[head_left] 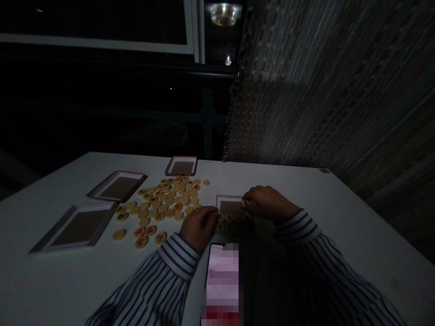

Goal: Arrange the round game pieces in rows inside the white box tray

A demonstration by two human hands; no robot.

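Observation:
A small open box [224, 198] with a light rim and brown floor lies in front of me, with rows of round xiangqi pieces [229, 218] along its near side. My right hand [270, 202] is over the box's right side, pinching a xiangqi piece [245, 203] with a dark character between thumb and fingers. Curled at the box's left edge, my left hand [200, 226] has its fingertips against the rim. Left of it spreads a loose pile of wooden xiangqi pieces [170, 200], some showing red or dark characters, others blank side up.
Three more open trays stand around the pile: one at the back [181, 158], one at the left [98, 191], one nearer left [63, 222]. A lit phone [222, 276] lies between my forearms on the white table [136, 280]. A string curtain [288, 90] hangs behind, right.

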